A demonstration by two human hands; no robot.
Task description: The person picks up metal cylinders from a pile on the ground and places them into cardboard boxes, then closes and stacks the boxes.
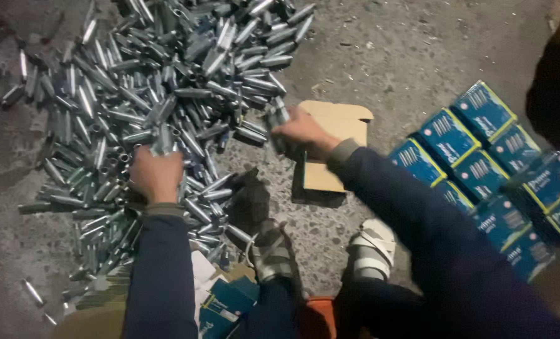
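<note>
Head view | left hand [156, 174] closed on cartridges [160, 141] at pile [167, 81] | right hand [302, 135] clamped on more, beside open carton [336, 125] | filled boxes [481, 157] stacked at floor's right edge | large pile left

Dim, seemingly concrete floor [418, 50]

Left hand [156, 174] at ten o'clock, fingers curled shut, knuckles up; right hand [304, 134] at one o'clock, likewise clenched (both forearms dark-sleeved, extended forward).
</note>
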